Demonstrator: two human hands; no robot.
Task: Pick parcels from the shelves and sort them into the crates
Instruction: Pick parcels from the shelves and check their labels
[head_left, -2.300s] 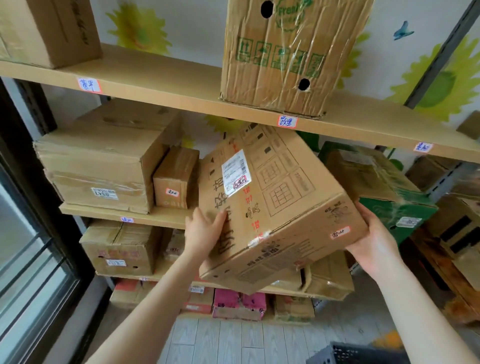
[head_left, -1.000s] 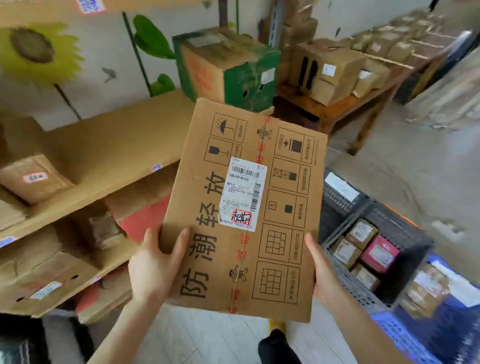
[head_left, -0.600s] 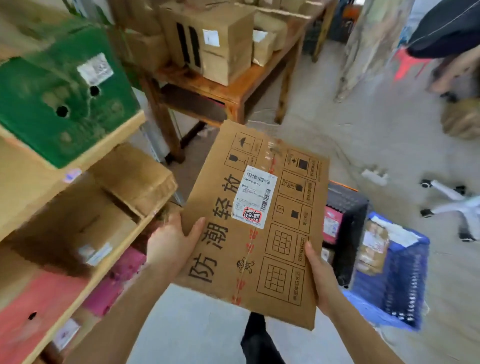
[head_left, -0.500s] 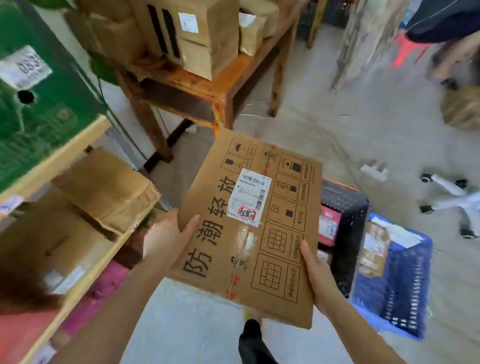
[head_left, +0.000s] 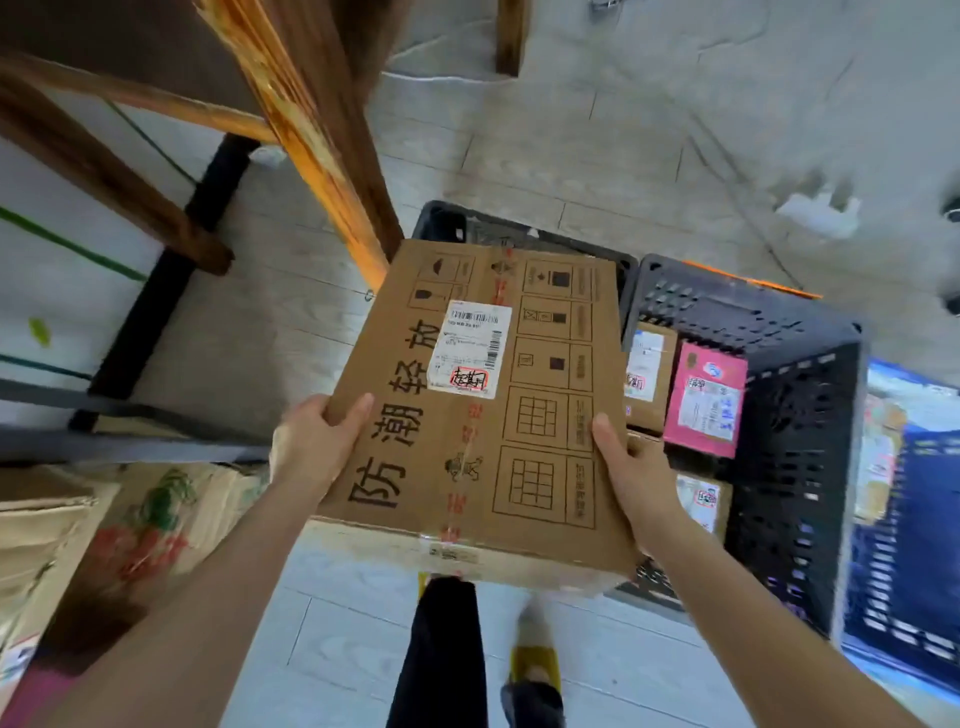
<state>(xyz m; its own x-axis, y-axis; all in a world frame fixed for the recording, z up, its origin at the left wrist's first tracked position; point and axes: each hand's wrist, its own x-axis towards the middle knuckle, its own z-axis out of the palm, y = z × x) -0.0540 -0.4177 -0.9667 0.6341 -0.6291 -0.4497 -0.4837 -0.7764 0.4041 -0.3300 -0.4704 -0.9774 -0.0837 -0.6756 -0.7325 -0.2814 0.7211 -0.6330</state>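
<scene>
A person holds a flat cardboard box (head_left: 483, 405) out in front of them, above the pale floor (head_left: 597, 156). The left hand (head_left: 311, 447) clamps its nine o'clock edge, thumb lying on the printed top, fingers out of sight beneath. The right hand (head_left: 631, 478) clamps the three o'clock edge the same way. A white shipping label (head_left: 470, 351) sits near the middle of the top face. The box overlaps the near corner of a black crate (head_left: 795, 415) at its three o'clock, where a pink parcel (head_left: 704, 400) and a small brown parcel (head_left: 649, 374) lie side by side. A blue crate (head_left: 904, 545) stands just past it, also at three o'clock. A wooden bench leg (head_left: 322, 130) slants at eleven o'clock.
</scene>
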